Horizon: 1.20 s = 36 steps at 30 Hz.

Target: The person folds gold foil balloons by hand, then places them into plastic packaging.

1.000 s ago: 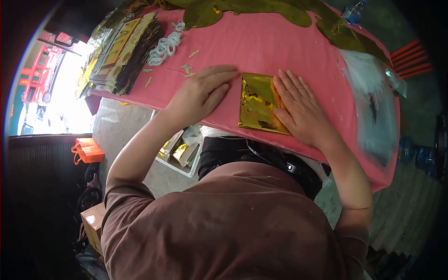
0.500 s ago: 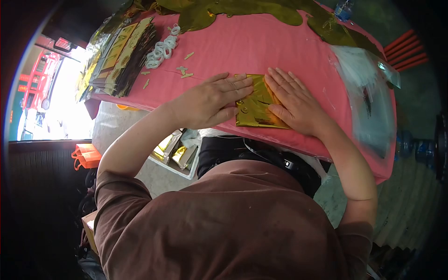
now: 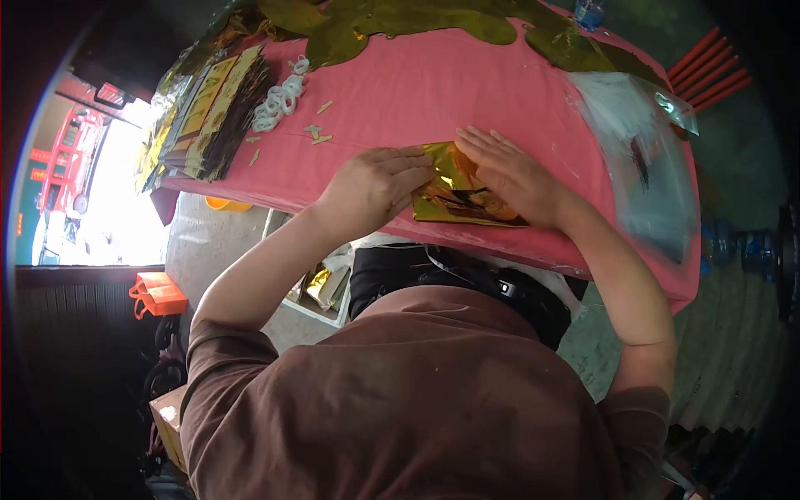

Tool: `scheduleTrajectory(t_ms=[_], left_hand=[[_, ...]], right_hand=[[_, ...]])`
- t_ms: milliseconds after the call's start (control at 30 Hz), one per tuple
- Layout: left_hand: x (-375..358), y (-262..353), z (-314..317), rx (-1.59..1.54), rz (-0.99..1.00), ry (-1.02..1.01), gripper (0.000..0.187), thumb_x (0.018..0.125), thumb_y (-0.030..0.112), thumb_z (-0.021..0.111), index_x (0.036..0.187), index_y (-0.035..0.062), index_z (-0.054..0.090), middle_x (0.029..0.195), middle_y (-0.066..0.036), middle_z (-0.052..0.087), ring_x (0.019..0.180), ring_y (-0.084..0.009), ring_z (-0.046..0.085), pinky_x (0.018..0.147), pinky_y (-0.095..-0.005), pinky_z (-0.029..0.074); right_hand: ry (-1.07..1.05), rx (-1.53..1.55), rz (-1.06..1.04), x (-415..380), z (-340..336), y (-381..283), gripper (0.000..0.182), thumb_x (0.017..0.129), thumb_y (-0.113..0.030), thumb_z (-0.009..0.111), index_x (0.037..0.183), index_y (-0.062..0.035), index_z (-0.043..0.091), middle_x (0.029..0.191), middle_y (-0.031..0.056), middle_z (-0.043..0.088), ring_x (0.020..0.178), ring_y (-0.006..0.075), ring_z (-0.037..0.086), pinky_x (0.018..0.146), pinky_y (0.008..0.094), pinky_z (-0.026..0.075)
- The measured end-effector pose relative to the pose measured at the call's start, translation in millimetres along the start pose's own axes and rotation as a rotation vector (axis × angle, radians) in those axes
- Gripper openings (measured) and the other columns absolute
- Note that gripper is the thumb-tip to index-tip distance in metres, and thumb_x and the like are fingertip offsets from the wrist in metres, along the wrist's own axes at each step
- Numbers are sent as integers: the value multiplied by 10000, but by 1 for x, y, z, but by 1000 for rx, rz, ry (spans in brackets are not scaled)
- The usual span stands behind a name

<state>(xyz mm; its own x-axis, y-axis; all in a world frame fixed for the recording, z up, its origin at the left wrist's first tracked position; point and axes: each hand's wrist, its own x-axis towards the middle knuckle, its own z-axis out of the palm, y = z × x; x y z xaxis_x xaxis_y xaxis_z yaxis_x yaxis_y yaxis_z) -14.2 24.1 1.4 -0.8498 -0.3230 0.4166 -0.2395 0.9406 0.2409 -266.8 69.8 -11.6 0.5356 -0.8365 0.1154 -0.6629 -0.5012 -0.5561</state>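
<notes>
A folded sheet of shiny gold foil (image 3: 454, 196) lies near the front edge of the pink-covered table, creased and reflecting light. At its left edge is my left hand (image 3: 371, 185), fingers bent together over the foil's border and the thumb mostly hidden; it looks closed on that edge. My right hand (image 3: 512, 177) rests across the right part of the foil, open, with its fingers stretched out flat and pointing up and left.
A stack of printed packets (image 3: 212, 112) stands at the table's left, beside white coiled ties (image 3: 279, 104) and small scattered strips (image 3: 321, 139). Clear plastic bags (image 3: 646, 175) lie on the right. Large gold foil pieces (image 3: 408, 18) cover the back edge. Below left sits a white bin (image 3: 329, 315).
My left hand's fingers have gone from stretched flat to bent at the foil's edge. My right hand has slid slightly over the foil, whose surface looks more creased. The view has shifted a little.
</notes>
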Motion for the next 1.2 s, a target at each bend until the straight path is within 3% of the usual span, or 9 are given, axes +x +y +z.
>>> scheduleTrajectory(t_ms=[67, 167, 333, 467, 567, 767, 1000, 1133, 1200], left_hand=[[1, -2, -1, -18, -17, 26, 366, 648, -18, 606, 1012, 21, 608, 1028, -129, 627, 956, -268, 607, 824, -379, 487], [-1, -1, -6, -166, -194, 124, 261, 709, 23, 626, 970, 13, 620, 915, -128, 646, 853, -239, 640, 740, -328, 503], [2, -19, 9, -799, -697, 301, 157, 848, 132, 618, 888, -18, 640, 759, -69, 666, 708, -90, 631, 638, -221, 477], [28, -5, 10, -1537, -815, 442, 165, 871, 101, 573, 997, -5, 588, 898, -79, 650, 761, -140, 636, 686, -258, 525], [36, -9, 12, -1607, -880, 364, 211, 881, 92, 546, 1064, -14, 546, 971, -117, 632, 813, -182, 640, 712, -301, 547], [41, -6, 16, -1567, -864, 394, 212, 895, 107, 519, 1055, -28, 549, 967, -143, 633, 819, -196, 645, 722, -308, 551], [17, -31, -4, -1566, -867, 390, 261, 914, 158, 501, 1083, -37, 535, 984, -147, 630, 837, -210, 646, 706, -294, 546], [-2, -57, -32, -1338, -891, 541, 261, 917, 168, 498, 1069, -36, 555, 935, -122, 645, 793, -193, 651, 645, -287, 532], [-9, -69, -56, -620, -955, 302, 243, 913, 155, 490, 991, -53, 590, 860, -117, 654, 775, -193, 645, 675, -297, 524]], right_hand=[[57, 225, 28, -2, -8, 8, 508, 960, -332, 297, 1348, -7, 343, 1386, 158, 366, 1327, 236, 279, 1102, 367, 145], [316, 715, 223, -8, -23, 15, 422, 952, -274, 354, 1246, 10, 457, 1162, 110, 579, 1082, 146, 525, 968, 293, 362], [364, 1032, 275, -11, -21, 17, 343, 912, -146, 454, 1225, -10, 485, 1120, 94, 589, 1037, 125, 537, 926, 260, 389], [407, 1215, 175, 9, -8, 6, 292, 880, -115, 544, 1156, -21, 537, 1056, 67, 608, 959, 123, 572, 863, 255, 435], [475, 1353, 251, 22, -10, -6, 238, 879, -155, 566, 1039, 22, 578, 964, 72, 634, 855, 118, 595, 784, 237, 464], [512, 1249, 304, 28, -5, -4, 197, 875, -174, 579, 951, 6, 606, 832, 80, 652, 634, 123, 609, 580, 234, 502], [541, 1257, 353, 22, -5, 1, 172, 867, -208, 592, 898, -41, 617, 802, 54, 644, 606, 118, 605, 560, 229, 502], [554, 1253, 388, 22, -6, 4, 178, 865, -203, 593, 881, -26, 608, 770, 63, 640, 586, 121, 598, 538, 233, 488], [551, 1244, 376, 25, -5, 2, 175, 867, -197, 591, 877, -24, 605, 760, 64, 639, 583, 121, 595, 530, 235, 482]])
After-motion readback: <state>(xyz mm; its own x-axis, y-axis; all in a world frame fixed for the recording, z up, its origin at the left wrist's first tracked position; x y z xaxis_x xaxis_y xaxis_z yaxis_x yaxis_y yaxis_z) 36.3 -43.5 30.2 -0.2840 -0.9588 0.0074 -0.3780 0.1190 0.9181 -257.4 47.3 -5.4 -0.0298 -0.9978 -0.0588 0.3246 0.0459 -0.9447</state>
